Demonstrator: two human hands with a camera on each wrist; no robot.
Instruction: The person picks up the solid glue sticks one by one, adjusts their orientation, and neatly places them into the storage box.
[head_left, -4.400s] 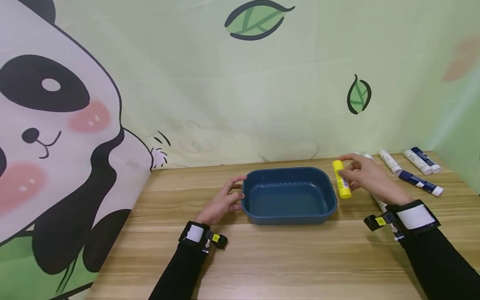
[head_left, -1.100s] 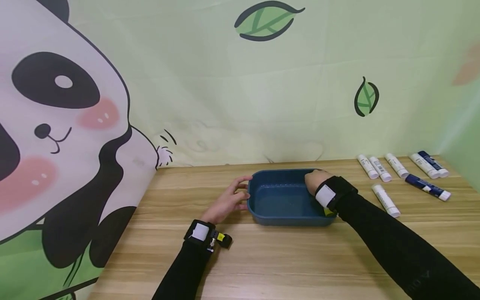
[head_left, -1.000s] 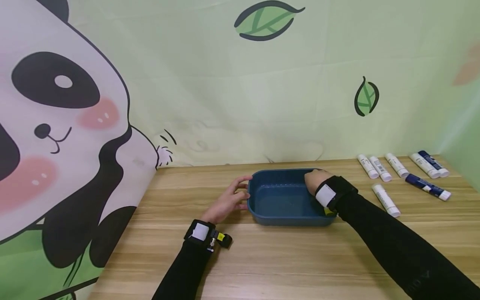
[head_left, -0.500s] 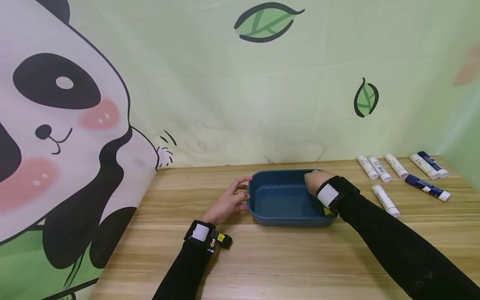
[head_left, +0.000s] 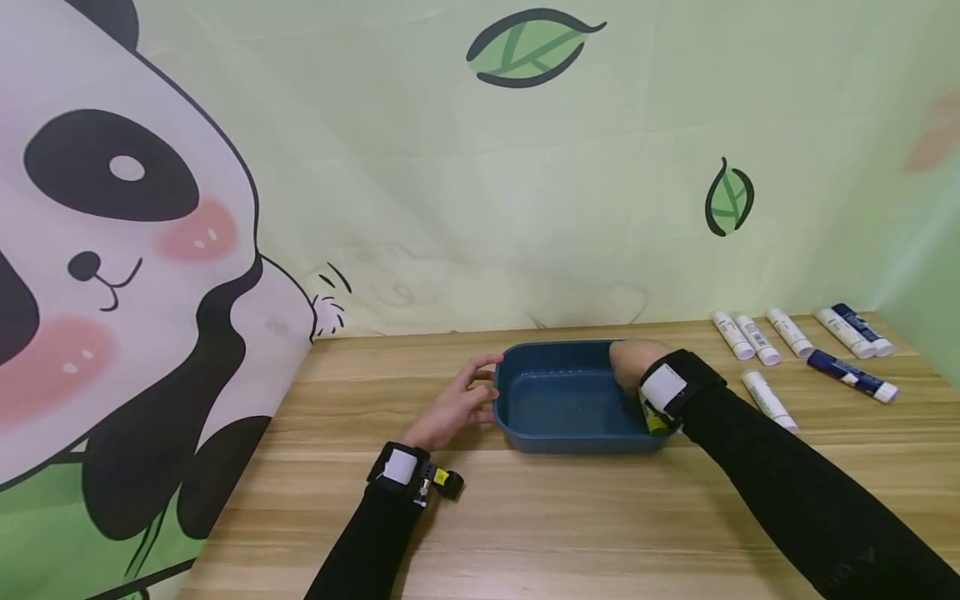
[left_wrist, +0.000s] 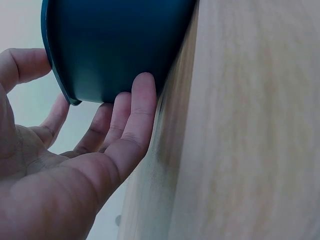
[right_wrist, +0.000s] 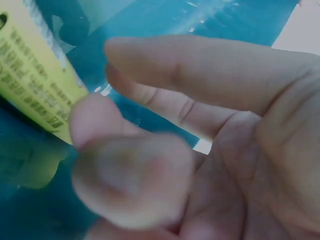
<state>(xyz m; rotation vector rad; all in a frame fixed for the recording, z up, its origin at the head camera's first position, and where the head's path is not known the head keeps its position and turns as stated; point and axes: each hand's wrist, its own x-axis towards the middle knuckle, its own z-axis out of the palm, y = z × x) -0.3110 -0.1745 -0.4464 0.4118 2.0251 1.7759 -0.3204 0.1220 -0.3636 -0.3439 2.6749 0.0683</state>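
Observation:
A dark blue rectangular tray [head_left: 585, 444] sits on the wooden table. At its left end, the fingers of my left hand [head_left: 450, 410] rest on the rim and outer wall; the left wrist view has this hand [left_wrist: 60, 172] spread against the tray side [left_wrist: 115, 50]. My right hand [head_left: 636, 362] reaches down inside the tray's right end, its fingertips hidden in the head view. A yellow glue stick [head_left: 655, 421] lies there by the wrist. Close up, the glue stick [right_wrist: 40, 75] is beside the loosely bent fingers of the right hand [right_wrist: 235, 145], one fingertip overlapping its end.
Right of the tray lies a white glue stick [head_left: 770, 402]. Farther back are several white glue sticks [head_left: 790, 333], a navy glue stick [head_left: 852, 377], and another navy one [head_left: 862, 328] by the wall. A panda-printed backdrop [head_left: 450, 208] stands behind the table [head_left: 540, 533].
Earlier my right hand held the yellow glue stick beside the tray; then it carried it inside. Just now that hand has shifted slightly right and more of the glue stick shows. Left hand stays put.

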